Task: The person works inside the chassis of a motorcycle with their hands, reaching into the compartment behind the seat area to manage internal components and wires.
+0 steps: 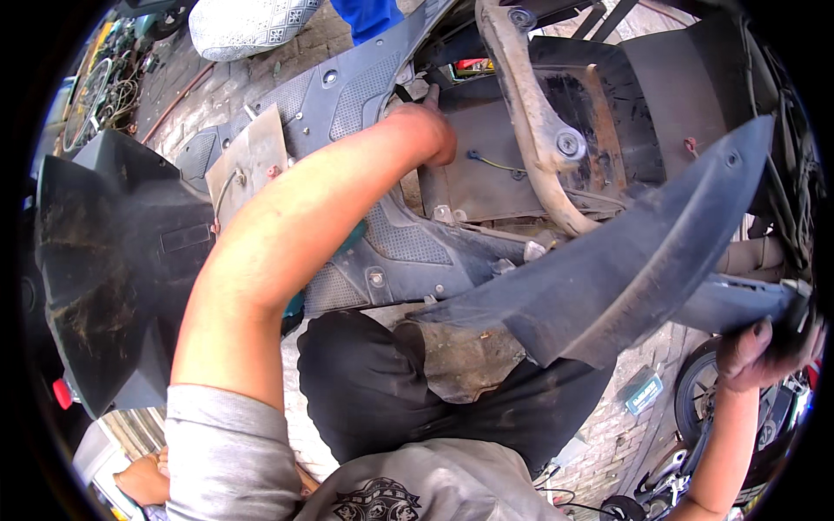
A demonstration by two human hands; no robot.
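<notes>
My left arm reaches across a scooter's grey textured footboard (pixel 401 239). My left hand (pixel 424 122) is bent down at the far inner edge of the footboard, beside the open frame; one finger points up and the others are mostly hidden. A long dark plastic side panel (pixel 608 260) slants over the near side of the scooter, its pointed end up to the right. At the far right my right hand (pixel 756 358) closes around the end of a narrow blue-grey trim piece (pixel 734 304), thumb on the near side, fingertips dark and partly lost at the picture's rim.
A rusty frame tube (pixel 534 130) crosses the opening over a dark inner fender (pixel 482 148). A loose wire connector (pixel 473 155) lies there. The black front fairing (pixel 130 269) stands left. A small teal box (pixel 643 391) and a motorcycle wheel (pixel 695 391) are behind me. Another person's hand (pixel 143 479) shows lower left.
</notes>
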